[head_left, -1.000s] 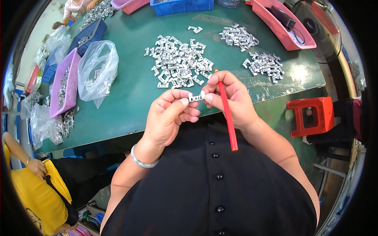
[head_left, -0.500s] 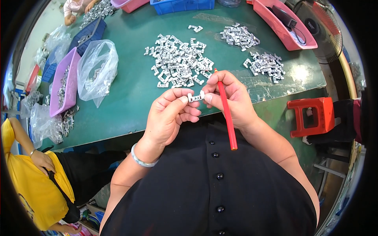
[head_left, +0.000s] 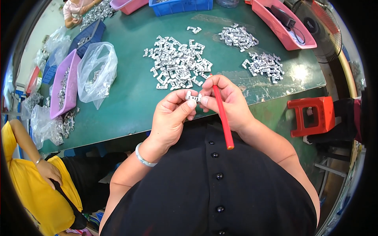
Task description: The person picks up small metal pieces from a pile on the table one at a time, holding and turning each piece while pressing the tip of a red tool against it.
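Small white clip (head_left: 193,96) sits between both hands, held just above the near edge of the green desk (head_left: 130,98), in front of the person's chest. Left hand (head_left: 172,118) pinches it w/ thumb & forefinger, fingers (head_left: 185,107) clamped on the clip's left end. Right hand (head_left: 227,103) grips the clip's right end w/ fingertips closed on it, and also holds a red pencil (head_left: 223,117) running from the knuckles down toward the black buttoned shirt (head_left: 212,185). Silver bangle (head_left: 142,156) on the left wrist.

Just beyond the hands, on the desk: big loose pile (head_left: 177,65) of the same white clips. Two smaller piles further right, one near the far side (head_left: 237,36), one nearer (head_left: 264,63), apart from each other. A few stray clips (head_left: 193,29) beyond the big pile.

Left of the big pile: clear plastic bag (head_left: 96,70) w/ some parts inside, then a purple tray (head_left: 63,84) w/ metal-looking bits. Far edge: blue bin (head_left: 181,6), pink bins (head_left: 285,25). Right of the desk, on the floor: red stool (head_left: 311,116). Lower left: another person in a yellow top (head_left: 35,196); a further person at the far left corner (head_left: 76,8).
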`<state>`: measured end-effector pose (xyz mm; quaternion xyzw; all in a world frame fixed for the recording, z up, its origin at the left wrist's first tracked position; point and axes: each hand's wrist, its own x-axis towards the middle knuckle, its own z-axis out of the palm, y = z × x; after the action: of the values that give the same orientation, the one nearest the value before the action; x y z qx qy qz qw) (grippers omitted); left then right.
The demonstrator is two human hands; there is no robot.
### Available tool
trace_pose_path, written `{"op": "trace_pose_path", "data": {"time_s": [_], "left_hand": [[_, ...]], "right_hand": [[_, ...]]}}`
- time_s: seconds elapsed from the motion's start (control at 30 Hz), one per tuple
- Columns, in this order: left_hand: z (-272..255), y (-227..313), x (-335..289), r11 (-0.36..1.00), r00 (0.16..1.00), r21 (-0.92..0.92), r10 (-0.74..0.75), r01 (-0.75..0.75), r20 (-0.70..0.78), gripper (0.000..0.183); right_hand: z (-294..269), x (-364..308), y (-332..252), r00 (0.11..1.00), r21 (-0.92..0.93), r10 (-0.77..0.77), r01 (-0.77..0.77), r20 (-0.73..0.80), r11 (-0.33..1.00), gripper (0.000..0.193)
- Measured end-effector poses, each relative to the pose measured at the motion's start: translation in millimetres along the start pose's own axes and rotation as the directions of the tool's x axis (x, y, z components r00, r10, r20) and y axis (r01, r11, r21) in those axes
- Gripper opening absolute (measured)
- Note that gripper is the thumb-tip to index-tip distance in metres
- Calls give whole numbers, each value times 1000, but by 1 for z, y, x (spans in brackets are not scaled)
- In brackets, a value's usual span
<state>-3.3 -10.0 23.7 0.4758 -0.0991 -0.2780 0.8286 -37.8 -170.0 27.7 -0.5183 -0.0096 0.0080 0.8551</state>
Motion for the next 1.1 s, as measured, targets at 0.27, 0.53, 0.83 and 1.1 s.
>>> {"op": "trace_pose_path", "data": {"time_s": [0.27,0.53,0.83,1.1], "left_hand": [[9,9,-4,990,991,-62,-126,128,36,13],[10,12,-8,982,977,-47,-173,180,128,13],[16,18,-12,928,977,312,-212,201,0,10],[14,15,-14,923,992,364,-130,125,-11,12]], "right_hand": [[0,-3,-20,889,-382,-447,449,99,808,21],[-2,-5,-22,925,-349,-355,380,136,857,10],[-4,-3,-20,942,-378,-290,333,167,864,10],[-3,-3,-18,936,-406,-300,350,184,844,10]]}}
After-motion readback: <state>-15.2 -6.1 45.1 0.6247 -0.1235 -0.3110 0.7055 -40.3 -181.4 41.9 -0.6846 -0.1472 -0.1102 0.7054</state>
